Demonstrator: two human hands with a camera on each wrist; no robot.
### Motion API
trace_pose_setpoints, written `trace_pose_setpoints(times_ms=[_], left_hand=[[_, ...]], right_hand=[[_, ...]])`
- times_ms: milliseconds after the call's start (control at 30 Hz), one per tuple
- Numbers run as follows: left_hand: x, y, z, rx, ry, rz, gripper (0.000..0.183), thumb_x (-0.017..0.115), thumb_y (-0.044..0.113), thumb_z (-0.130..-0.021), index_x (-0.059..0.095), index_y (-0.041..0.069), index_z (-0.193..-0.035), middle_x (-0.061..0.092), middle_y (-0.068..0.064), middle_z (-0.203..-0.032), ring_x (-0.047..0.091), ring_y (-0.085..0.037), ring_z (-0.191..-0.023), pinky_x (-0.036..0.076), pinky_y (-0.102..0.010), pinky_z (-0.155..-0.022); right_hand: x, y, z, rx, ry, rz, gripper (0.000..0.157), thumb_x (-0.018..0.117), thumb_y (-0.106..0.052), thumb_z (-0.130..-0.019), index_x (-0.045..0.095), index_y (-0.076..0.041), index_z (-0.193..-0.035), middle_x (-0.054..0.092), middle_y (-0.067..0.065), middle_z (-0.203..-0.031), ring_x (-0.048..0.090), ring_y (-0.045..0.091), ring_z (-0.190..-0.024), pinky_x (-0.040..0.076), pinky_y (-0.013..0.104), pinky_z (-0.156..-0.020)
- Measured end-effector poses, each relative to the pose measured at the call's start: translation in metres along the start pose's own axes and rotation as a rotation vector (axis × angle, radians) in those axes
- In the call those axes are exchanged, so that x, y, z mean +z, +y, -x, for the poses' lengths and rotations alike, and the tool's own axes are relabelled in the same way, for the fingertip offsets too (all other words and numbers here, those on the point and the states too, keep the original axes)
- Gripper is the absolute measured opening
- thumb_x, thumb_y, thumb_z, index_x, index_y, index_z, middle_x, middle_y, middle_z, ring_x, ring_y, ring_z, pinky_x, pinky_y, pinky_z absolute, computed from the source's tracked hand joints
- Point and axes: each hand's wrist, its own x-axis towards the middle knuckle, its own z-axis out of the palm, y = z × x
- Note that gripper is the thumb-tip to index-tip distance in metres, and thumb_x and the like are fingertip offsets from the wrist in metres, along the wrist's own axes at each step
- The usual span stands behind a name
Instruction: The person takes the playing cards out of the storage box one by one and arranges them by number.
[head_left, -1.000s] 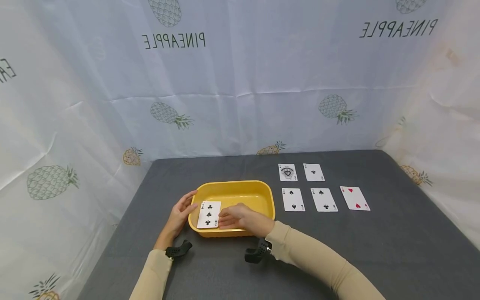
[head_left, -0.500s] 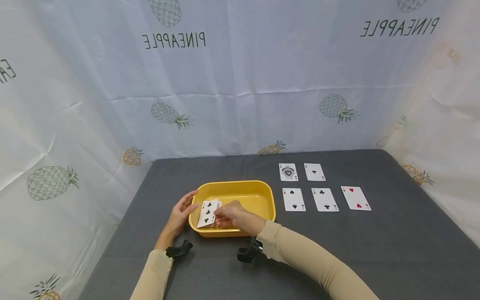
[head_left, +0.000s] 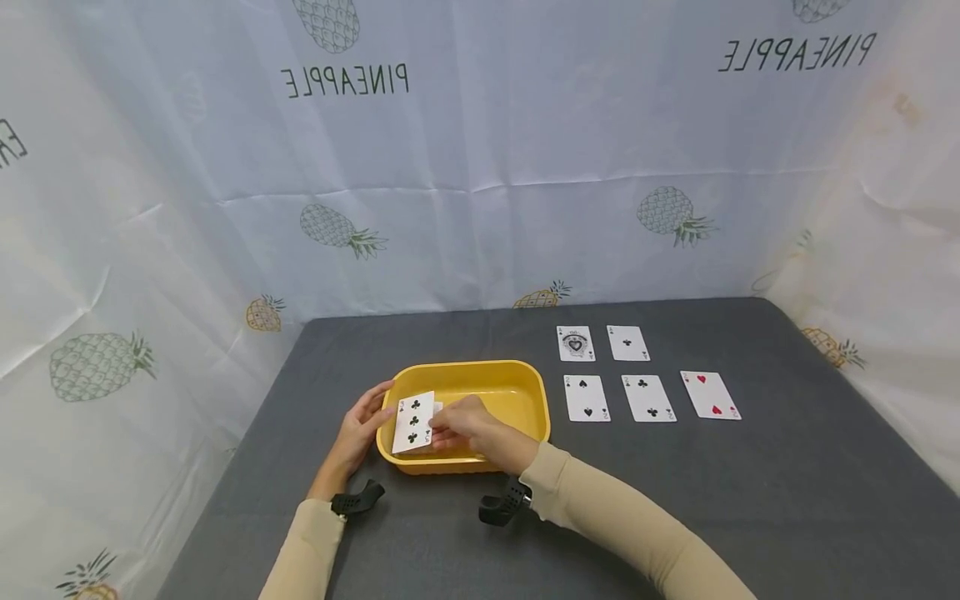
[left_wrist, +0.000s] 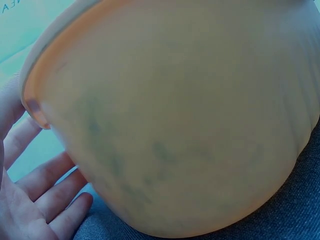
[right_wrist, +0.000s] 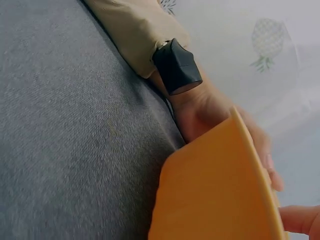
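A yellow plastic tub sits on the dark table. My left hand holds its left end, thumb over the rim; in the left wrist view that hand has its fingers against the outer wall. Inside the tub, my right hand pinches the right edge of a three of clubs card, which is tilted at the tub's left end. A pale edge of another card shows behind it. In the right wrist view the tub wall hides the card and much of the right hand.
Right of the tub lie face-up cards: an ace of spades and an ace of clubs behind, a two of spades, a two of clubs and a two of hearts in front. A pineapple-print curtain hangs behind the table.
My right hand has moved slightly left onto the three of clubs and pinched it. The card's right side has lifted, uncovering part of a card beneath. My left hand has stayed at the tub.
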Motion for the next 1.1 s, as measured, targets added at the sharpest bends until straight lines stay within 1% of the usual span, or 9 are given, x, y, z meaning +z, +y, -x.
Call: trace_pose_setpoints(times_ms=[133,267,433,533,800,900,967,1033,1100], left_hand=[[-0.001,-0.001,-0.001,0.004,0.005,-0.004,0.054,0.054,0.007,-0.095,0.033,-0.005,-0.144,0.057,0.023,-0.119,0.057,0.007,-0.108,0.048,-0.013,-0.089],[-0.001,-0.002,0.000,-0.011,0.020,-0.028,0.054,0.054,0.008,-0.096,0.034,-0.004,-0.144,0.057,0.024,-0.118,0.057,0.008,-0.108,0.048,-0.012,-0.089],[0.000,-0.001,0.001,-0.031,0.045,-0.055,0.053,0.055,0.009,-0.096,0.036,-0.002,-0.144,0.056,0.024,-0.117,0.057,0.009,-0.107,0.048,-0.012,-0.089],[0.000,-0.001,0.001,-0.030,0.042,-0.050,0.053,0.054,0.008,-0.096,0.035,-0.002,-0.144,0.056,0.023,-0.118,0.057,0.008,-0.106,0.049,-0.012,-0.088],[0.000,0.000,0.000,-0.038,0.036,-0.050,0.054,0.055,0.011,-0.096,0.034,0.000,-0.145,0.054,0.022,-0.118,0.056,0.009,-0.107,0.049,-0.013,-0.089],[0.000,0.000,-0.001,-0.044,0.037,-0.054,0.054,0.054,0.010,-0.096,0.034,0.000,-0.145,0.054,0.013,-0.126,0.057,0.008,-0.107,0.049,-0.013,-0.089],[0.001,0.000,-0.001,-0.050,0.035,-0.056,0.054,0.054,0.010,-0.096,0.034,0.000,-0.145,0.051,0.001,-0.136,0.056,0.008,-0.108,0.049,-0.012,-0.089],[0.001,0.000,-0.002,-0.055,0.032,-0.059,0.054,0.054,0.010,-0.096,0.034,0.000,-0.146,0.045,-0.013,-0.144,0.055,0.009,-0.109,0.048,-0.011,-0.089],[0.001,0.000,-0.002,-0.058,0.027,-0.060,0.054,0.054,0.010,-0.097,0.033,0.000,-0.146,0.038,-0.023,-0.149,0.055,0.009,-0.109,0.047,-0.010,-0.089]], right_hand=[[-0.008,-0.002,0.004,-0.049,-0.021,0.036,0.014,0.067,-0.002,-0.085,0.068,0.009,-0.094,0.061,0.006,-0.061,0.060,0.009,-0.048,0.056,0.024,-0.054],[-0.018,-0.003,0.010,-0.091,-0.047,0.060,0.017,0.067,-0.002,-0.085,0.068,0.010,-0.097,0.062,0.006,-0.064,0.061,0.010,-0.050,0.059,0.030,-0.062],[-0.033,-0.005,0.021,-0.137,-0.085,0.089,0.019,0.065,-0.002,-0.087,0.066,0.011,-0.100,0.061,0.005,-0.065,0.061,0.009,-0.052,0.059,0.032,-0.066],[-0.042,-0.007,0.028,-0.168,-0.113,0.081,0.021,0.064,-0.002,-0.087,0.065,0.013,-0.101,0.061,0.004,-0.064,0.062,0.009,-0.053,0.059,0.034,-0.069],[-0.074,-0.014,0.043,-0.215,-0.156,0.087,0.024,0.060,-0.005,-0.090,0.062,0.015,-0.104,0.060,0.001,-0.069,0.062,0.009,-0.060,0.059,0.026,-0.064],[-0.089,-0.013,0.047,-0.231,-0.149,0.096,0.025,0.060,-0.005,-0.090,0.061,0.015,-0.105,0.060,0.001,-0.072,0.062,0.009,-0.061,0.059,0.026,-0.065],[-0.098,-0.012,0.050,-0.238,-0.140,0.095,0.026,0.060,-0.005,-0.090,0.061,0.015,-0.106,0.061,0.001,-0.072,0.063,0.009,-0.062,0.059,0.026,-0.065],[-0.108,-0.009,0.053,-0.239,-0.130,0.096,0.026,0.060,-0.005,-0.090,0.061,0.015,-0.106,0.061,0.001,-0.071,0.063,0.009,-0.063,0.059,0.025,-0.065],[-0.118,-0.007,0.056,-0.229,-0.121,0.096,0.026,0.060,-0.005,-0.089,0.060,0.014,-0.106,0.061,0.000,-0.070,0.063,0.009,-0.063,0.058,0.024,-0.065]])
